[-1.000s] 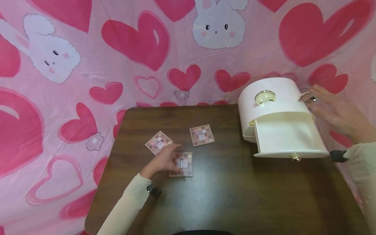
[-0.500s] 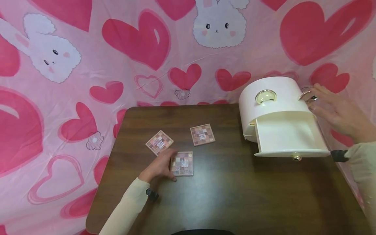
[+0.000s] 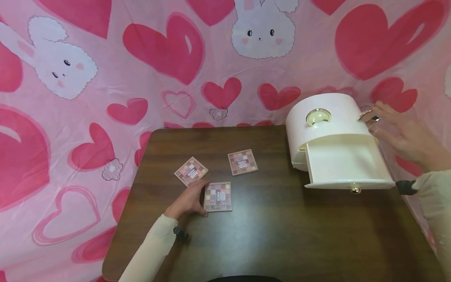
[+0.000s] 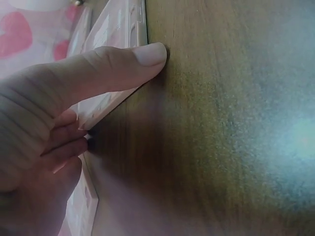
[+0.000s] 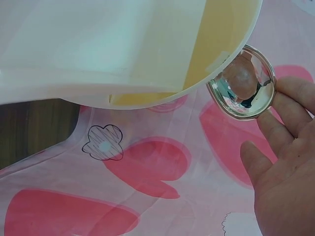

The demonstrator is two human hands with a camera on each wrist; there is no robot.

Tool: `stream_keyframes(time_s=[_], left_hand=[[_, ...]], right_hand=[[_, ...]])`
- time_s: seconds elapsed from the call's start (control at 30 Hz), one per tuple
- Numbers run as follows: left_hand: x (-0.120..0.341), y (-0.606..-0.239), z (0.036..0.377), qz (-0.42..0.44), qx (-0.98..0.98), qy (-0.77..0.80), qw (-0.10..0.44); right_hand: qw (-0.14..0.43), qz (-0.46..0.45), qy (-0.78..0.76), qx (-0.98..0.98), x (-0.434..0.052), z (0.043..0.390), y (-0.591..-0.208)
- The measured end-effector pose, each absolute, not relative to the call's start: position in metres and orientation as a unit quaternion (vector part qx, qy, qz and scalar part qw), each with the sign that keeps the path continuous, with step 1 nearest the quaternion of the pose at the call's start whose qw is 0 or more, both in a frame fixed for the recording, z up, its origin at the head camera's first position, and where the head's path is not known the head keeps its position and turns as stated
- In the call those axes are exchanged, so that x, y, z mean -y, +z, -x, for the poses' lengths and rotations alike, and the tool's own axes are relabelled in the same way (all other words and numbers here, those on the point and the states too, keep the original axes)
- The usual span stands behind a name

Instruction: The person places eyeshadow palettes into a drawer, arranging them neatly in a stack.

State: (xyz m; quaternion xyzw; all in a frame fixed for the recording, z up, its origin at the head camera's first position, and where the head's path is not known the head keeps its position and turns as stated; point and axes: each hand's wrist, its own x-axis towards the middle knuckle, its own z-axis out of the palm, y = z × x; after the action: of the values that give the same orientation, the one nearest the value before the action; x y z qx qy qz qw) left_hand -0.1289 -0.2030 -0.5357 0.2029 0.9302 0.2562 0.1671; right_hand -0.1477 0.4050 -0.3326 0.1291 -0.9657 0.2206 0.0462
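Note:
In the head view, three square checkered palettes, which look like eyeshadow palettes, lie on the brown table [image 3: 267,219]. My left hand [image 3: 186,201] spans the left side of the nearest palette [image 3: 222,197], marked "BACK", thumb at its near corner and fingers at its far one. The left wrist view shows the thumb [image 4: 118,71] across the palette edge. At the right stands a white rounded organizer [image 3: 340,103], its drawer [image 3: 347,160] pulled out. My right hand [image 3: 405,133] holds the shiny round handle [image 5: 246,88] on its right side, fingertips at the rim.
A second palette [image 3: 191,171] lies beyond the left hand, tilted. Another palette [image 3: 242,162] lies toward the back middle. The drawer has a gold knob [image 3: 355,190], and a second round handle [image 3: 318,116] sits on the organizer. Pink heart-print cloth [image 3: 222,90] hangs behind the table.
My left hand has slid left from over the nearest palette to its left side, uncovering the second palette and more of the lettering. The right hand and organizer stay as they were.

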Motion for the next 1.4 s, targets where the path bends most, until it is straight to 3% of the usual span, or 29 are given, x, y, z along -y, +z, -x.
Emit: stream_keyframes(time_s=[0.53, 1.4], left_hand=[[0.206, -0.525, 0.127, -0.151, -0.908, 0.357, 0.158], [0.174, -0.462, 0.144, -0.238, -0.843, 0.474, 0.088]], right_hand=[[0.061, -0.142, 0.246, 0.957, -0.407, 0.146, -0.336], [0.060, -0.137, 0.245, 0.958, -0.406, 0.145, -0.335]])
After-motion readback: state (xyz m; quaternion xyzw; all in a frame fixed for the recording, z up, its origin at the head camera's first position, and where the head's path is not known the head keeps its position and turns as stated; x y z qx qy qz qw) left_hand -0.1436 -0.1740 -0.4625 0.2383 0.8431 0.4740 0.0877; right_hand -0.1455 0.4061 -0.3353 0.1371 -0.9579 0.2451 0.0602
